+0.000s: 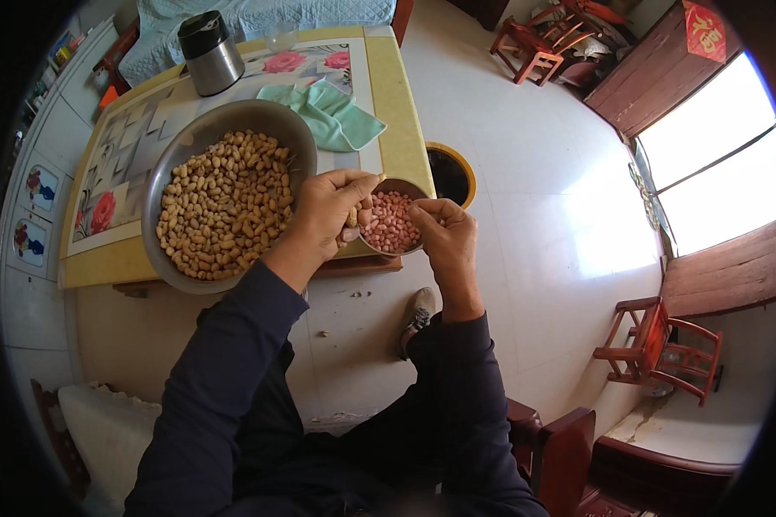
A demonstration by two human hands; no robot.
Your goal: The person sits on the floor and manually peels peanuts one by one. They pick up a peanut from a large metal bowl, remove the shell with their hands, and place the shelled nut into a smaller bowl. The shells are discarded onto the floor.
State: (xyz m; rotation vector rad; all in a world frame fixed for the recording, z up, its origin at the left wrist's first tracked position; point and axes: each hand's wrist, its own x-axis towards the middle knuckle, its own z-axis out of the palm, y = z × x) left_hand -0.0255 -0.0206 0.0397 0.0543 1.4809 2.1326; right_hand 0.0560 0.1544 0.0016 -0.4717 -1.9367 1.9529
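Observation:
My left hand (333,210) is closed around unshelled peanuts. One peanut (351,217) shows against its curled fingers, and a pale piece of shell (382,177) pokes out at the thumb tip. Over the right rim of a small metal bowl, my right hand (449,236) has thumb and forefinger drawn together; whether anything is pinched there is too small to tell. Pink shelled peanut kernels (393,223) lie in that bowl (397,185), partly hidden by both hands. Left of them stands a wide metal basin (284,119) holding many peanuts in their shells (223,200).
A green cloth (326,116) and a steel jug with a black lid (212,55) are on the table (388,84). By its right edge stands a yellow-rimmed bucket (468,171). Shell bits (323,334) litter the floor near my shoe (420,310). A wooden chair (649,346) stands right.

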